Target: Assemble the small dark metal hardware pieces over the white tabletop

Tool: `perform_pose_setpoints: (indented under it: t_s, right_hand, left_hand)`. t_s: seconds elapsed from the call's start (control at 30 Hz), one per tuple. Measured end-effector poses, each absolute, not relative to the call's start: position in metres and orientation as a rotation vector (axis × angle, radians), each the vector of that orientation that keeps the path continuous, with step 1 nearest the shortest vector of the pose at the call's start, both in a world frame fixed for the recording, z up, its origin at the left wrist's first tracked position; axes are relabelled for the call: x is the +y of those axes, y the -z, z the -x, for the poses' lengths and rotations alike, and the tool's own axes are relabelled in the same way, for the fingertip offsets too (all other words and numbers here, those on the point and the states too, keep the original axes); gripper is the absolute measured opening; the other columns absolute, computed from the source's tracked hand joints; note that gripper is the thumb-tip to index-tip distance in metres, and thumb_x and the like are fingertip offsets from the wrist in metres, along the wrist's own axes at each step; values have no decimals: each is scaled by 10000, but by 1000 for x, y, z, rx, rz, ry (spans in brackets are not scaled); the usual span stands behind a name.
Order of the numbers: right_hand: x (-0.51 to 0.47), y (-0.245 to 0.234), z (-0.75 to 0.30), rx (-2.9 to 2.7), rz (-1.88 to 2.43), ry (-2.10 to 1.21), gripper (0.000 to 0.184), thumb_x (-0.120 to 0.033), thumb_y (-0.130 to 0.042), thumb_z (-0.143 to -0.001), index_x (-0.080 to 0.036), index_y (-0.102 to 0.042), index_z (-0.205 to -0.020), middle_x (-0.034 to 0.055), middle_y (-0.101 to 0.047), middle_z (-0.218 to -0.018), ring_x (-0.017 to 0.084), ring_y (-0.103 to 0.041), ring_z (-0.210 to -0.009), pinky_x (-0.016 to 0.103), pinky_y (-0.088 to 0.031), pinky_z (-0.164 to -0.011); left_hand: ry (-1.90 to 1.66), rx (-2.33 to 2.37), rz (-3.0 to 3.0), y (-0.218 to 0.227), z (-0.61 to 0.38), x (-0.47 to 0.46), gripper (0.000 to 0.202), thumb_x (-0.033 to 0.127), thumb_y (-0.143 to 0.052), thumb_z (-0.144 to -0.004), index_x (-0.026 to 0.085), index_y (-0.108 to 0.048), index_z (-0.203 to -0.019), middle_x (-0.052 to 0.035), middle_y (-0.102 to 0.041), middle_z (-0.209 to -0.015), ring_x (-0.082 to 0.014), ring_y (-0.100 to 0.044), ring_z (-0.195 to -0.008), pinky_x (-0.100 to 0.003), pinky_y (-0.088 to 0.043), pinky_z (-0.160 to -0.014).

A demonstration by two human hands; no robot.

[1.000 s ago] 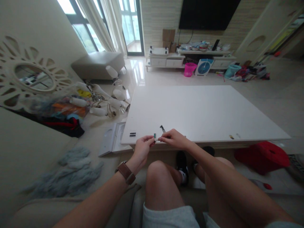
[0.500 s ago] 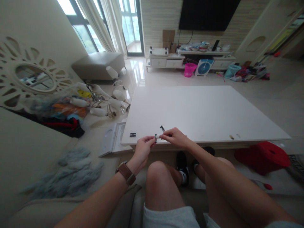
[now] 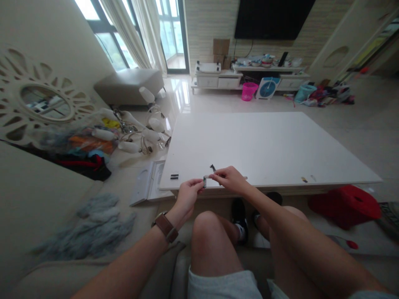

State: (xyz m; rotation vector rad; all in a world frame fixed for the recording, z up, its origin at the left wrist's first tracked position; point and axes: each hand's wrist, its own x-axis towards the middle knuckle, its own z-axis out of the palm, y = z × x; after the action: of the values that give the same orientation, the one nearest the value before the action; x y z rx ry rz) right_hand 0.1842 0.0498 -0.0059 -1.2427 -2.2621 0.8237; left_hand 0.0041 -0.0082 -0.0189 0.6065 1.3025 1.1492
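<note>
My left hand [image 3: 188,194] pinches a small dark-and-green rectangular piece [image 3: 205,182] upright at the near edge of the white table [image 3: 255,141]. From the right, my right hand [image 3: 232,180] grips a thin white stick [image 3: 208,177], its pale tip at the top end of that piece. Whether the two touch is too small to tell. Just beyond my right fingers lies a small dark forked part [image 3: 213,167]. Two short black strips [image 3: 174,177] rest on the table to the left of my left hand.
Small brownish bits [image 3: 304,180] lie near the table's front edge at right. An opened white box [image 3: 143,182] stands by its left end, below a lamp with white shades [image 3: 129,146]. A red stool-like object [image 3: 346,205] is at right. My legs are under the near edge.
The white stick's tip has shifted slightly upward along the small piece, with my right hand moving a little. My left hand keeps nearly the same place.
</note>
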Motion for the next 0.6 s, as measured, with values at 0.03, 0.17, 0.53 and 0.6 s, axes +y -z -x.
perform_pose_setpoints:
  t_s: [0.03, 0.17, 0.53, 0.6]
  right_hand:
    - [50, 5, -185, -2243, 1267, -780, 527, -537, -486, -938, -152, -645, -614, -17, -484, -514, 98, -350, -533, 267, -211, -548]
    - [50, 5, -185, -2247, 1214, -797, 523, -541, -476, -942, -151, -662, -648, -19, -482, -523, 99, -354, -539, 265, -225, -557]
    - [49, 9, -181, -2230, 1269, -838, 520, -547, -481, -938, -157, -653, -642, -15, -489, -521, 102, -365, -537, 268, -219, -554]
    - [49, 6, -182, -2198, 1295, -781, 515, -524, -474, -948, -159, -628, -619, -6, -514, -529, 102, -364, -534, 271, -217, -557]
  left_hand:
    - [-1150, 1305, -609, 19, -4, -8, 237, 247, -778, -577, 107, -728, -761, -44, -675, -721, -109, -553, -641, -260, -404, -658]
    - [-1155, 1302, -612, 19, -4, -8, 241, 248, -781, -579, 107, -733, -769, -47, -677, -727, -108, -553, -643, -259, -407, -659]
    - [-1140, 1333, -632, 19, -4, -9, 257, 273, -788, -582, 110, -727, -771, -44, -666, -702, -110, -554, -623, -250, -395, -607]
    - [-1143, 1344, -613, 19, -4, -9, 272, 279, -792, -579, 110, -723, -781, -45, -666, -711, -111, -558, -623, -248, -392, -596]
